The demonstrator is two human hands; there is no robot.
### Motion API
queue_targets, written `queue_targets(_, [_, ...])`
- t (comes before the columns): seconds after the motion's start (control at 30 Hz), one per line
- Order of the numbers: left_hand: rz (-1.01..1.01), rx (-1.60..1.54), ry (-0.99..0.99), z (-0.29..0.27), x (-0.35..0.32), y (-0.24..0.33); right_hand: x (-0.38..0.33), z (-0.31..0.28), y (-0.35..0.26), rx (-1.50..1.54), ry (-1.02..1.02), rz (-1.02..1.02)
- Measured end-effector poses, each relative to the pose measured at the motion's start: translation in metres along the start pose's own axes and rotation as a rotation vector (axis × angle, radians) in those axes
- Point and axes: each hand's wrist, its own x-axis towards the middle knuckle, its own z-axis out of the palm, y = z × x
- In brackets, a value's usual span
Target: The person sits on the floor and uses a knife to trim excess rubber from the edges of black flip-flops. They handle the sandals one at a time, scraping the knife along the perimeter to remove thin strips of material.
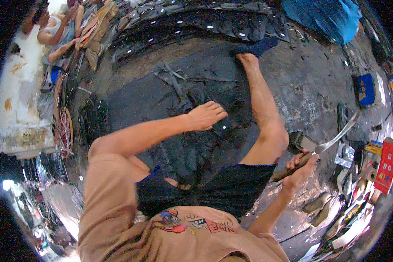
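The long knife point(332, 142), metal blade up and to the right, sits in the right hand point(302, 168), fingers wrapped tight on its wooden handle beside the right knee, above the dark floor point(310, 87). The left hand is hidden, so I cannot tell its state. Black rubber sheet point(196, 144) lies under the left foot point(205, 115); it looks like a pause between cuts, and bringing the blade down calls for keeping clear of the legs.

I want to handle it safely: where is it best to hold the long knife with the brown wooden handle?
Grip the brown wooden handle, as the right hand does, coming from the handle's end. The long knife's grey metal blade points up and away, so fingers stay clear of it.
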Motion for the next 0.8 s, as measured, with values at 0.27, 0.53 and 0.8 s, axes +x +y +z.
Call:
queue_targets(0.27, [-0.515, -0.518, 0.267, -0.114, 0.018, 0.018, -0.009, -0.010, 0.024, -0.533, -0.133, -0.333])
queue_targets(0.53, [-0.821, -0.662, 0.707, -0.194, -0.035, 0.179, -0.109, 0.138, 0.013, -0.368, -0.552, -0.308])
queue_targets(0.8, [-0.959, -1.303, 0.800, -0.213, -0.118, 0.203, -0.181, 0.105, 0.002, -0.495, -0.957, -0.336])
